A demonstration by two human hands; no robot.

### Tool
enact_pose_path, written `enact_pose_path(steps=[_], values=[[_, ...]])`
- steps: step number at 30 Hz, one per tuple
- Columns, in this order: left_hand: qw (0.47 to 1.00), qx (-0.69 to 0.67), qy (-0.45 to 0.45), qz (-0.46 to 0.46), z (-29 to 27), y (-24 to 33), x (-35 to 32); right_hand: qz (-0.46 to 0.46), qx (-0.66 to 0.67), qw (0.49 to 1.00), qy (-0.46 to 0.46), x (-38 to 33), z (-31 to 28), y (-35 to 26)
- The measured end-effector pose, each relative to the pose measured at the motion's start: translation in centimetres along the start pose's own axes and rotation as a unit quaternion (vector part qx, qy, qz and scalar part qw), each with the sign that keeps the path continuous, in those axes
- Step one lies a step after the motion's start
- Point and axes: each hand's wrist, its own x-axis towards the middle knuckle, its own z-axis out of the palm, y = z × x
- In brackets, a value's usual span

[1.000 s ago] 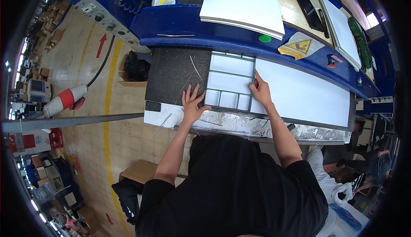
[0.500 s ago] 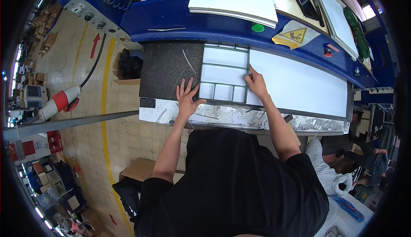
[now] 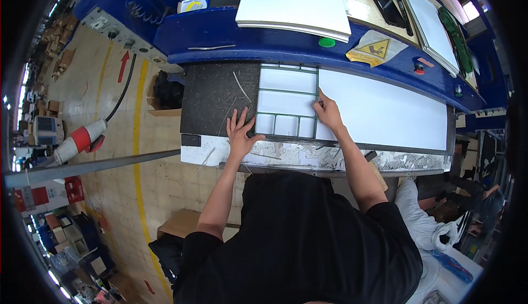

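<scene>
A thin green grid frame [image 3: 287, 91], split into several rectangular cells, lies flat on the machine's bed with white showing through its cells. At its lower left corner rests my left hand [image 3: 240, 137], fingers spread over the dark board [image 3: 212, 92] and thumb along the near edge. My right hand [image 3: 330, 114] grips the frame's right side, index finger stretched along the edge and thumb bent onto it. Under that hand a large white sheet [image 3: 385, 110] stretches off to the right.
Paper scraps [image 3: 297, 151] litter the bed's near ledge. Above the bed runs a blue machine beam [image 3: 264, 40] carrying a stack of white boards [image 3: 294, 1], a green button [image 3: 326, 42], a yellow warning label [image 3: 376, 49] and a red button [image 3: 419, 68]. A metal bar [image 3: 93, 165] extends left.
The whole view has shifted slightly, so the bed sits a little lower in the picture. Both hands keep nearly the same places at the green grid frame.
</scene>
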Motion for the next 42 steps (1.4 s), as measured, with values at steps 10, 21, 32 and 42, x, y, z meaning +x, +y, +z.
enact_pose_path(steps=[10,21,32,42], values=[[0.998,-0.003,0.032,0.057,1.3,-0.2,0.7,-0.015,0.008,0.999,0.029,-0.1,-0.6,1.9],[0.995,0.020,0.037,0.093,0.8,-1.4,0.8,-0.022,0.015,0.998,0.058,0.5,1.6,2.4],[0.999,0.018,-0.026,0.014,-0.6,0.7,2.1,0.023,-0.012,1.000,0.011,1.0,-0.9,0.2],[0.992,-0.116,0.056,0.011,3.0,4.1,-2.1,0.116,0.208,0.951,0.195,-3.5,-11.4,1.2]])
